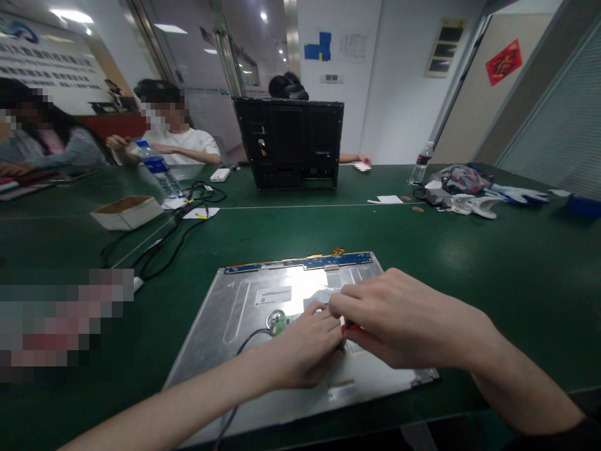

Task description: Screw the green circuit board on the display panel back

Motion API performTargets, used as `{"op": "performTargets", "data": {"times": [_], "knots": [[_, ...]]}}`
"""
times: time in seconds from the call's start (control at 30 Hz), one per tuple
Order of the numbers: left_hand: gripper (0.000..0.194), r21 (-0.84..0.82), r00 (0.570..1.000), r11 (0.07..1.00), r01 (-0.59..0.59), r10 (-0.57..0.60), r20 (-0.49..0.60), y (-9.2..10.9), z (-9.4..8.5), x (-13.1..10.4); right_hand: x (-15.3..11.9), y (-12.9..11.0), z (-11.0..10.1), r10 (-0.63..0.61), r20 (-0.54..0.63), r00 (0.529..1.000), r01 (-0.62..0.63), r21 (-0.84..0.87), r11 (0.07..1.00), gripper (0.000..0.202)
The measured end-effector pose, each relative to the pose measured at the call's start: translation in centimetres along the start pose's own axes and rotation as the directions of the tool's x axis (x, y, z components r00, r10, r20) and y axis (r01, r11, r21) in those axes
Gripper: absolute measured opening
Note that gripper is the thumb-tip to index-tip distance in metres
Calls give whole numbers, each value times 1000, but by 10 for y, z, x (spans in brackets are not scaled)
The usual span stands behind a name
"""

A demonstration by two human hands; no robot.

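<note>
A flat silver metal panel (239, 307), probably the back of a display, lies on the green table before me. A blue circuit strip (305, 262) runs along its far edge. Part of a small green circuit board (280, 324) with a dark cable shows beside my left hand (307, 347). That hand rests low over the panel with its fingers bent inward; what they hold is hidden. My right hand (389, 319) pinches a small red-and-black tool (346, 327) directly beside the left fingers. Most of this tool, its tip included, is covered by the hands.
A black monitor housing (291, 144) stands upright at the far side. To the left are an open box (126, 213), tangled black cables (176, 219) and a water bottle (159, 169). Another bottle (421, 164) and gloves (474, 205) lie right. People sit across the table.
</note>
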State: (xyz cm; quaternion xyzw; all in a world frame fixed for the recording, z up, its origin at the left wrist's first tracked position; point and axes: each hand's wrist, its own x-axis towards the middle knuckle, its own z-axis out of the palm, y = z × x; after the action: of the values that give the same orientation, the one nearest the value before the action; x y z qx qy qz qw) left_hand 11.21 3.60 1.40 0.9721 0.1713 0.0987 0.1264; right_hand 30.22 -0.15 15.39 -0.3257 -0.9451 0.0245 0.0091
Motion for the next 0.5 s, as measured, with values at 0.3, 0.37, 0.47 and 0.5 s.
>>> {"op": "performTargets", "data": {"times": [0.3,0.37,0.47,0.5], "knots": [[19,29,1000,1000,5,-5,10,0,3,1,-1,2,2,-10,-9,1000,10,-2,1000,5],[20,28,1000,1000,8,-8,12,0,3,1,-1,2,2,-11,-11,1000,11,-4,1000,4],[20,24,1000,1000,7,-8,29,0,2,1,0,1,1,-14,-10,1000,14,-6,1000,4],[20,23,999,1000,8,-9,32,0,2,1,0,1,1,-14,-8,1000,14,-5,1000,4]]}}
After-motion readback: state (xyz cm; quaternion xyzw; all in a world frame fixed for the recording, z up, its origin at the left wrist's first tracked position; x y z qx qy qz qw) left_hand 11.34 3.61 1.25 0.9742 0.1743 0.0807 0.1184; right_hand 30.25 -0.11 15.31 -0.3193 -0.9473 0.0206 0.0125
